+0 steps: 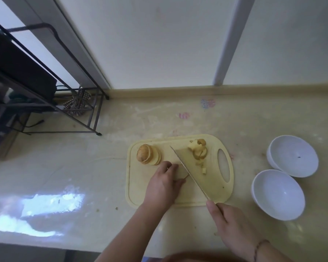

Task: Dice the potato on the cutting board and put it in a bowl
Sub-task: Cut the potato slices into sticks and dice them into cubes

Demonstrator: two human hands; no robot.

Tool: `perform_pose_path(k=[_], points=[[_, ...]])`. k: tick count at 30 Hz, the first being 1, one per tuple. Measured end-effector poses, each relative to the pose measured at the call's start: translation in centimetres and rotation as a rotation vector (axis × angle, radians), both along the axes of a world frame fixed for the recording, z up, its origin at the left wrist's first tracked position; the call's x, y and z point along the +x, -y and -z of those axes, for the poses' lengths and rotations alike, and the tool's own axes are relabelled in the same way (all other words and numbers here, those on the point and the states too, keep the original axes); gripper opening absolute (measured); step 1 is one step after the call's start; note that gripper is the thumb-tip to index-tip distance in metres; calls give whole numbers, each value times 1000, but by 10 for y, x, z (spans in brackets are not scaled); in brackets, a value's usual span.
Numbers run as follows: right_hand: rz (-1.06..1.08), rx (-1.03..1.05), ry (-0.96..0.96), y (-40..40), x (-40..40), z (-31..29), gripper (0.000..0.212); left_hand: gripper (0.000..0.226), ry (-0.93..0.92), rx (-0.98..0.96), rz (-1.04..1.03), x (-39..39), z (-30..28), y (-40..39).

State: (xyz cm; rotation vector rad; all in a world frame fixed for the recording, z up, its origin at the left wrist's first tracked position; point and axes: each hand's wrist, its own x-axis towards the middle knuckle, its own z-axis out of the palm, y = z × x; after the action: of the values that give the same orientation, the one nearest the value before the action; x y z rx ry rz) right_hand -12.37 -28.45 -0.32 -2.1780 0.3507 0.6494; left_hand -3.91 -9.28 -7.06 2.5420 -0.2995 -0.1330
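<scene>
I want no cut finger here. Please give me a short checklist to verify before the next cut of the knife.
1. Right hand has a firm grip on the long steel knife: ok.
2. Left hand fingertips tucked back from the blade: cannot tell; the thumb lies very close to it.
3. Piece under the left hand lies flat: cannot tell, hidden.
4. Pale yellow plastic cutting board lies flat on the counter: ok.
5. Brown-skinned sliced potato stack clear of the blade: ok.
6. Nearer white round bowl empty and beside the board: ok.
</scene>
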Motion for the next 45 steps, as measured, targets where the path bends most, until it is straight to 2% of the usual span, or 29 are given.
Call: perform_pose_path(k=[4,6,8,10,13,18,24,28,30,38,45], points=[[35,2,-7,10,0,-7,55,53,-45,-27,-8,-3,-3,2],[50,57,-5,10,-3,-9,52,53,18,6,22,-5,-4,0],[38,80,-2,7,-7,-10,50,44,174,63,103,-5,-1,-2],[15,53,10,4,-9,-10,51,29,282,27,203,-4,5,-4],[10,37,-1,2,-10,-9,53,15,318,-48,279,-1,11,-4],[11,3,1,7,-16,-6,54,14,300,-76,281,3,12,-5],[-11,-81,35,7,-20,2,90,14,268,-101,277,5,12,-4],[-60,-61,40,-8,0,3,63,15,284,-130,281,5,10,-3],[-56,-73,73,-9,8,3,56,15,284,-123,291,4,9,-5],[6,-17,36,8,-1,-5,53,11,347,-105,274,1,9,-10],[-41,26,70,0,-8,-9,61,8,305,-120,256,0,15,-10]])
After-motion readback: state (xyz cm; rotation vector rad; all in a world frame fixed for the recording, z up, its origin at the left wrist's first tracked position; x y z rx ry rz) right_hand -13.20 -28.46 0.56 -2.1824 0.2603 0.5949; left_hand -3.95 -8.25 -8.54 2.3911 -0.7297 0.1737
